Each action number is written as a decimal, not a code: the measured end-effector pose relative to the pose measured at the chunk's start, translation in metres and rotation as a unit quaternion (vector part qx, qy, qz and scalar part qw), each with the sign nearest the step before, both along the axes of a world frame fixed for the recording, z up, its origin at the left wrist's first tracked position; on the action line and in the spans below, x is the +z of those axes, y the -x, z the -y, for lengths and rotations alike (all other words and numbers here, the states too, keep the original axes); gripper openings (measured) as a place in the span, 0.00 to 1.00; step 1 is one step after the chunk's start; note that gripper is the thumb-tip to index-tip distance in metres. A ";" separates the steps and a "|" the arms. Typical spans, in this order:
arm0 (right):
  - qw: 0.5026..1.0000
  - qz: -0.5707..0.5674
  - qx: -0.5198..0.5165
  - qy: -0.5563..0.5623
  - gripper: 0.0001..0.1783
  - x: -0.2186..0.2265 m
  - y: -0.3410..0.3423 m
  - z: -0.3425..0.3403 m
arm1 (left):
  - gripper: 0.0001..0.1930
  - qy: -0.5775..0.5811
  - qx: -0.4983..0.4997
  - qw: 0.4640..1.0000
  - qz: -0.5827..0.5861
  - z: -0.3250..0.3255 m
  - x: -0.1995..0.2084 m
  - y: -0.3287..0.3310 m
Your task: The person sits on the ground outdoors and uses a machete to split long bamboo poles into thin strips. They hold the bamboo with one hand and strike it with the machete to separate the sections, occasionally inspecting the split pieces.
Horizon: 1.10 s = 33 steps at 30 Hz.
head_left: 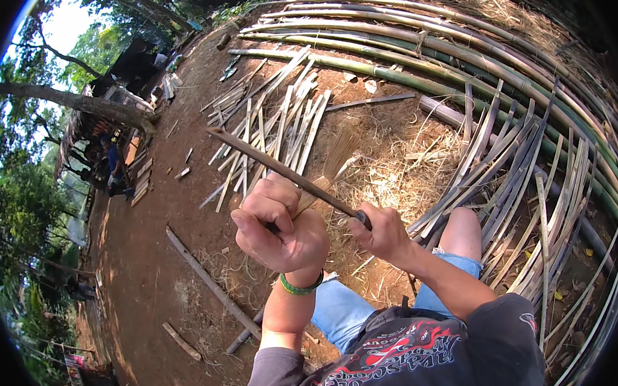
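My left hand (282, 227), with a green woven band (301, 284) at its wrist, is curled closed around the near end of a tan bamboo strip (340, 152). The strip points away from me; its gripped end is hidden by the fingers. My right hand (379, 233) grips the dark handle of a long knife (275, 168). Its narrow brown blade runs up and left, past my left knuckles, and crosses over the strip. Whether the blade touches the strip, I cannot tell.
Split bamboo strips (285, 124) lie ahead on the brown dirt. More strips (502, 159) pile up at my right, beside pale shavings (395, 173). Long bamboo poles (403, 39) stretch across the far side. A log (212, 279) lies left of me; a person (116, 167) is farther off.
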State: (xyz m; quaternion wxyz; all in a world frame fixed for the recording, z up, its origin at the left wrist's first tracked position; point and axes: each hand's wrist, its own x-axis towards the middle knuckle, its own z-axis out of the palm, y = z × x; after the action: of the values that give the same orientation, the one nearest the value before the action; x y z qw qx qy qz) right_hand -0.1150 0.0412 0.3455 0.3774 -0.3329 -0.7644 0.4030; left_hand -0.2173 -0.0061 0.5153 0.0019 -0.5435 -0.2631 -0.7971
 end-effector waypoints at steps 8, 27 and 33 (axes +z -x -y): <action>0.970 0.008 0.031 0.240 0.35 -0.008 -0.003 0.003 | 0.25 0.004 0.000 1.000 0.004 -0.003 0.005 0.011; 0.993 -0.046 0.070 0.087 0.34 0.029 -0.004 0.014 | 0.25 0.000 -0.017 1.000 -0.012 -0.005 -0.003 0.002; 0.986 0.137 -0.078 0.052 0.34 -0.191 0.007 -0.091 | 0.24 -0.001 -0.030 0.998 -0.046 -0.014 0.003 -0.016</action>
State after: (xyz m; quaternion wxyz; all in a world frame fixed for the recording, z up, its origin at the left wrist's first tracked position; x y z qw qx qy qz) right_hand -0.1221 0.1318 0.1550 0.2817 -0.4629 -0.7582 0.3625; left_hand -0.2009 0.0082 0.5182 -0.0097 -0.5873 -0.2452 -0.7713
